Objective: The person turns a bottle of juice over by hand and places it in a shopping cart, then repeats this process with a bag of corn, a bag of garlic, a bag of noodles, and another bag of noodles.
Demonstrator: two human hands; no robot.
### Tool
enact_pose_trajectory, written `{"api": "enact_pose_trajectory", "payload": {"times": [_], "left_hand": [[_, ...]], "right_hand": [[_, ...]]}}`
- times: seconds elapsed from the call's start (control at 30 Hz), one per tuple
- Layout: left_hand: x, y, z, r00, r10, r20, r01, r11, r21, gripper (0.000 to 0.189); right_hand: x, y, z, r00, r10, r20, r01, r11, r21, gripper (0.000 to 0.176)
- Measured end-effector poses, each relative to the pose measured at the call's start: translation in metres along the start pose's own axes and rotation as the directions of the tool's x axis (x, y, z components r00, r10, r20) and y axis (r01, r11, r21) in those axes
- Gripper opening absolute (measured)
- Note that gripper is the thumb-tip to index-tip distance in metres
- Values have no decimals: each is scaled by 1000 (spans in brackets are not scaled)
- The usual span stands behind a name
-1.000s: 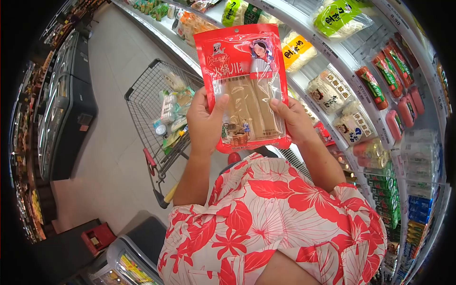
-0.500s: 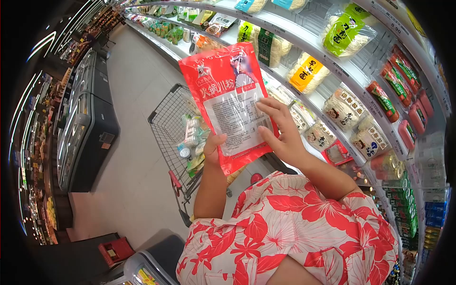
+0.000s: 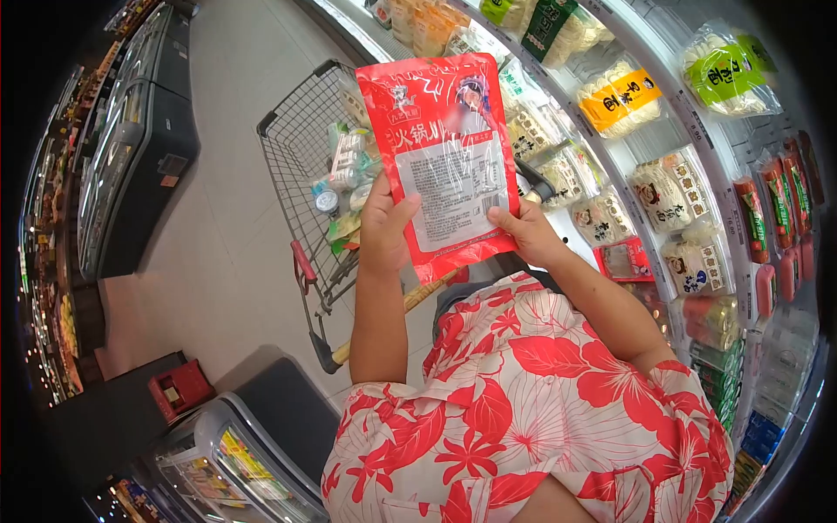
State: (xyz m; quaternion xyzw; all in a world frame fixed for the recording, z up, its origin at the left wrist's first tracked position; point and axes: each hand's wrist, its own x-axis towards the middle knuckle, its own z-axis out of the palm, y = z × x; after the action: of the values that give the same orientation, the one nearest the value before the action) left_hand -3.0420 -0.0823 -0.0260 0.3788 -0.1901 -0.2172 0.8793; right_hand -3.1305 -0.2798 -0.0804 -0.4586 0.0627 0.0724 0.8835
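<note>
A red plastic food packet with a white printed panel is held upright in front of the chest. My left hand grips its lower left edge, the thumb on the front and the fingers behind. At the lower right edge my right hand holds it the same way, thumb near the barcode. Behind the packet and to its left stands a wire shopping cart with several packaged goods inside.
Refrigerated shelves with bagged noodles and red sausage packs curve along the right. Dark freezer cabinets line the left across a tiled aisle. Another glass-topped freezer is at the lower left.
My right hand has moved from the packet's front to its lower right edge, now gripping it. The packet is more upright. The view has shifted, with the shelves and cart placed differently.
</note>
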Motion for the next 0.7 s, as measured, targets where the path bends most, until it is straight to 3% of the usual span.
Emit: {"api": "enact_pose_trajectory", "payload": {"times": [0.07, 0.3, 0.7], "left_hand": [[-4, -8, -12, 999, 18, -36, -14, 993, 118, 45], [-5, -28, -33, 980, -8, -199, 25, 996, 84, 39], [-6, -32, -35, 977, -18, -211, 35, 997, 75, 44]], "right_hand": [[-1, 15, -6, 996, 77, -34, -77, 997, -15, 33], [-7, 22, -6, 989, 104, -104, -123, 971, -203, 30], [-10, 20, -2, 983, 105, -152, -147, 945, -293, 31]]}}
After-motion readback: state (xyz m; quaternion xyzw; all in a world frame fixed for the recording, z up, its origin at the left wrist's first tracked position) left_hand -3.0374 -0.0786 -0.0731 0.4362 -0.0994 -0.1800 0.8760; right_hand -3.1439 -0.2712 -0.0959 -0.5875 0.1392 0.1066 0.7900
